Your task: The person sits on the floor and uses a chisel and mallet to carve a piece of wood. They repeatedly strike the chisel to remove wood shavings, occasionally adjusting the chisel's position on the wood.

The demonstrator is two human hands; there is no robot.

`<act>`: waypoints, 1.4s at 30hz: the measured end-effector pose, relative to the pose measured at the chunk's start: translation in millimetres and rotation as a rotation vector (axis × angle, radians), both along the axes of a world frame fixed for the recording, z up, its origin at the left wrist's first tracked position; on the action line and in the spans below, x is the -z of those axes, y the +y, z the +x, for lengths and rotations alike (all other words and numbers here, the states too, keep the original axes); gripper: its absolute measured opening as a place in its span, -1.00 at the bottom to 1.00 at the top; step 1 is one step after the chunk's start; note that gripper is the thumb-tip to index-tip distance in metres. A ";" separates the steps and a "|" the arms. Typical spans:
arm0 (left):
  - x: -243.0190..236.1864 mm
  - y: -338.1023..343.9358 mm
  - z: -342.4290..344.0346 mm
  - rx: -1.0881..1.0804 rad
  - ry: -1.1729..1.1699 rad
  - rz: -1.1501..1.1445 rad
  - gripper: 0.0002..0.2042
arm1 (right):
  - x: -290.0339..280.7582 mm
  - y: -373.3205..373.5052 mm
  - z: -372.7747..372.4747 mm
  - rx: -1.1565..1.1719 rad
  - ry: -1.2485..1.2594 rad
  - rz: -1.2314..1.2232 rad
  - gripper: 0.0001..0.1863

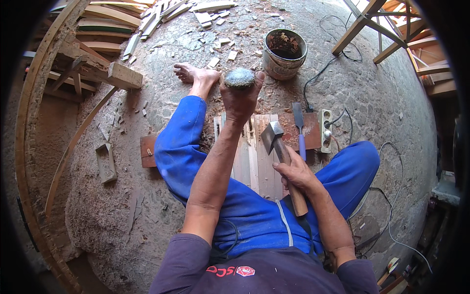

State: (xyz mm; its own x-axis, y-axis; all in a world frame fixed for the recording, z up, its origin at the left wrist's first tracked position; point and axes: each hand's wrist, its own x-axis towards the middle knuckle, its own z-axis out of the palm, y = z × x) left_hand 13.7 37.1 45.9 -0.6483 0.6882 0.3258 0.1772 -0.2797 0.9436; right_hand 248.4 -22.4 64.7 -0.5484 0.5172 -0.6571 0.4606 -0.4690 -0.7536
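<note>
My left hand (241, 104) is raised over the wooden pieces, its fingers wrapped round a thing with a rounded, shiny grey-green top (239, 78). The rest of that thing is hidden, so its kind does not show. Lower and to the right, my right hand (299, 172) grips a hammer (296, 200) by its wooden handle, with the steel head pointing up and to the left. Pale wooden strips (254, 161) lie side by side between my legs. Just beyond the hammer, a chisel (299, 125) with a purple handle rests on a reddish-brown board (311, 132).
A stained bucket (285, 54) stands ahead, slightly right. A power strip (325, 130) with plugged-in cables is beside the chisel. Wood offcuts (203, 19) litter the far floor. A small open wooden box (105, 164) lies left. Wooden frames (125, 76) flank both sides.
</note>
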 end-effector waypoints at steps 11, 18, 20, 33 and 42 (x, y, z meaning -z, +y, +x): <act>1.0 -11.4 -3.7 0.011 0.240 -0.022 -0.75 | 8.9 -0.2 4.8 0.225 0.264 -0.093 -0.42; -8.7 -14.7 9.8 0.030 0.332 -0.006 -0.77 | -54.1 9.2 -7.1 0.365 0.385 0.188 -0.31; -4.6 -13.9 7.0 0.020 0.301 0.036 -0.76 | -65.8 18.3 -0.9 0.190 0.274 0.459 -0.20; 6.5 -24.1 10.8 0.020 0.335 0.087 -0.65 | -157.9 29.1 -31.0 -0.298 0.000 1.567 -0.15; 24.1 -14.0 4.4 -0.038 0.665 0.142 -0.86 | -106.9 35.2 -26.7 -0.477 -0.154 1.404 -0.28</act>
